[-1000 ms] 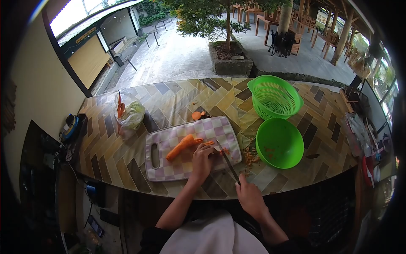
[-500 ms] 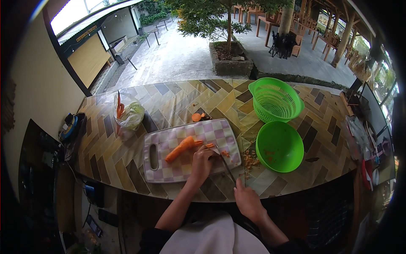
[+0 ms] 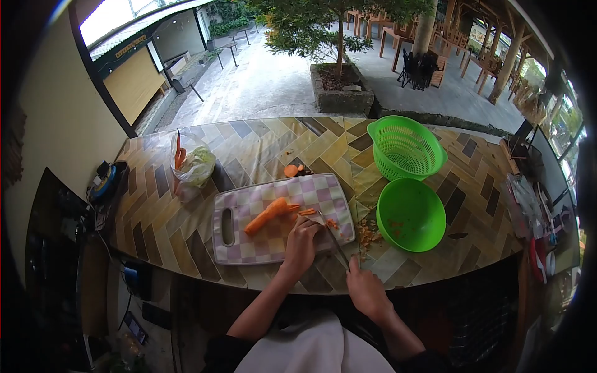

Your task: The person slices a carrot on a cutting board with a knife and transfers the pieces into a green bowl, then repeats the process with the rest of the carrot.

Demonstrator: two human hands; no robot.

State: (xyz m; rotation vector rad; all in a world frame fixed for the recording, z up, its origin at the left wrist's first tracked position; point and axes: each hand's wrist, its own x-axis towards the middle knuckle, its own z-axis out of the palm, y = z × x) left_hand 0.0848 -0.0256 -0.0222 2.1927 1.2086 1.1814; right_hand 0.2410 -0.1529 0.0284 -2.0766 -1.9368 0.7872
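Note:
A checkered white-and-purple cutting board [image 3: 249, 250] lies on the table, and a peeled carrot [image 3: 267, 216] with a partly cut end rests across it. My left hand [image 3: 302, 242] bends its fingers over thin carrot sticks [image 3: 307, 212] on the board's right half, pinning them down. In my right hand [image 3: 368, 290] is the handle of a knife [image 3: 336, 244], whose blade slants up and left to the carrot beside my left fingertips. Small carrot bits [image 3: 332, 224] are scattered just right of the blade. My fingers partly hide the sticks.
A green bowl [image 3: 429, 214] with a few orange scraps stands right of the board, and a green colander [image 3: 388, 143] behind it. Carrot peelings [image 3: 368, 235] litter the table near the bowl. Carrot ends [image 3: 291, 170] lie behind the board, and a plastic bag of vegetables [image 3: 198, 168] at left.
The view has shifted slightly. My left hand still presses on the carrot sticks and my right hand still grips the knife, with only slight movement at the blade.

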